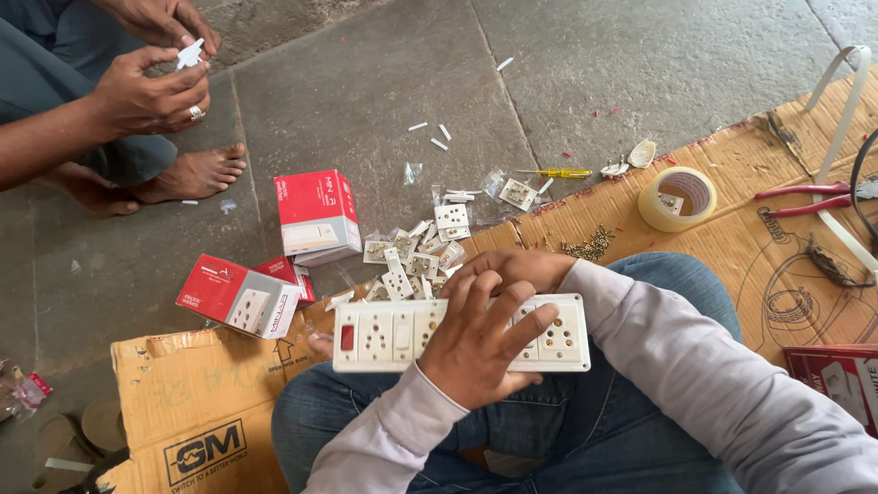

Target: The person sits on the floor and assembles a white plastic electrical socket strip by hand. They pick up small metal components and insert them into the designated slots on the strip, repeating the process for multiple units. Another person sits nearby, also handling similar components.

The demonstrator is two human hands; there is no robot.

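Observation:
A white switchboard panel [384,337] with sockets, switches and a red indicator lies across my lap. My left hand [476,352] presses flat on its front, fingers spread over the middle sockets. My right hand [512,268] reaches over from the right and grips the panel's far edge. Just beyond the panel, several loose white socket and switch modules [416,261] are heaped at the edge of the cardboard sheet [183,384] that I sit on.
Red boxes [315,212] [236,295] lie left of the heap. A yellow screwdriver [558,172], a tape roll [678,198], brass screws [590,245] and red-handled pliers [805,199] lie to the right. Another person's hands [151,91] hold a small white part at top left, bare foot [187,176] below.

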